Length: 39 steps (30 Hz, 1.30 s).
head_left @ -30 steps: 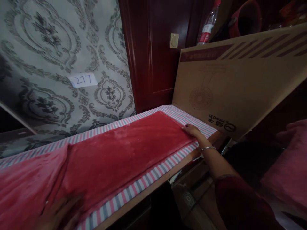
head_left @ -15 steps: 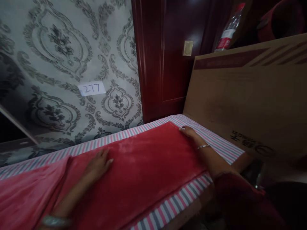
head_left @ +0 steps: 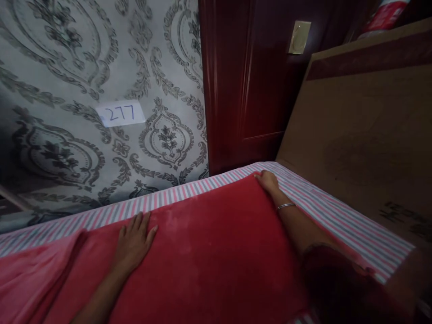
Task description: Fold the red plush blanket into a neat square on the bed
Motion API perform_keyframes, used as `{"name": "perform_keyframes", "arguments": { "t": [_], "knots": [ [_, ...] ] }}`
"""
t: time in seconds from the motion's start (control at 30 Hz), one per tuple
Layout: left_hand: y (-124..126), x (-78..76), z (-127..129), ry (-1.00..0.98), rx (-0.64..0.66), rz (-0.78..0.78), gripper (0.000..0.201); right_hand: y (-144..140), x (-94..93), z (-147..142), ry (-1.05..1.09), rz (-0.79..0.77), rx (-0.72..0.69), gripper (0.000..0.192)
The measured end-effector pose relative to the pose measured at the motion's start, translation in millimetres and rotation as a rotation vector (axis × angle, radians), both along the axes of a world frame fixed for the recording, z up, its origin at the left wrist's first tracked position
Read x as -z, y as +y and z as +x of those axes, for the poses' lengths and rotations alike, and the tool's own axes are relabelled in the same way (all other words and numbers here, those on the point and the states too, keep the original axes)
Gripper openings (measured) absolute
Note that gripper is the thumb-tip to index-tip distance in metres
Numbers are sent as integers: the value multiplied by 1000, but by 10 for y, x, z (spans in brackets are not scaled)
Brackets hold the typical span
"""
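Observation:
A folded red blanket (head_left: 209,243) with a soft, plush-looking surface lies on a striped sheet (head_left: 337,220) in pink, grey and white. My left hand (head_left: 135,243) rests flat on the blanket near its far edge, fingers stretched out. At the blanket's far right corner, my right hand (head_left: 269,181) is closed on the edge; its fingertips are partly hidden. A lighter, rumpled fold (head_left: 37,274) of the same blanket lies to the left of my left hand.
Patterned wallpaper (head_left: 168,135) with a paper label (head_left: 121,113) reading 277 rises behind the sheet. Beside it is a dark red wood panel (head_left: 226,90) with a switch (head_left: 299,38). A large cardboard box (head_left: 364,135) stands at right, with a red-labelled bottle (head_left: 384,15) behind its top edge.
My view has shifted closer to the blanket. My left hand has flattened, its fingers spreading on the cloth. My right hand stays at the far right corner, its fingers now closed over the edge.

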<state>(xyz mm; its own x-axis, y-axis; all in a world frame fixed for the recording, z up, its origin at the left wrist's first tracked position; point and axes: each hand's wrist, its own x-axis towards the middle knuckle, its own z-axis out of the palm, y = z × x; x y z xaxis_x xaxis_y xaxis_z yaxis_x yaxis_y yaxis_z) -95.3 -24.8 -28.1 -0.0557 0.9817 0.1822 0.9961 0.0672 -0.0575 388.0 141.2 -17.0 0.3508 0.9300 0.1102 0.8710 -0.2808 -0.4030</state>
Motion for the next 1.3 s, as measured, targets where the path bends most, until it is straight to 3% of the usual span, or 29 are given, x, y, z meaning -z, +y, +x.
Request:
{"name": "perform_keyframes", "arguments": {
  "t": [0.27, 0.47, 0.7, 0.97, 1.1, 1.3],
  "knots": [
    [62, 83, -90, 11, 29, -34, 68, -34, 94, 62, 20, 14, 37, 44],
    [101, 118, -148, -36, 46, -21, 73, 34, -27, 232, 64, -80, 4, 69],
    [106, 93, -129, -32, 41, -40, 77, -94, -26, 308, 46, -74, -65, 35],
    [124, 121, -152, -61, 37, -29, 74, -133, -27, 180, -18, -76, 25, 37],
    [118, 113, -146, -32, 40, -38, 75, -69, -66, 132, -9, -90, 5, 51],
    [109, 72, -101, -9, 22, -72, 82, -38, 44, 77, -28, -41, -11, 35]
  ]
}}
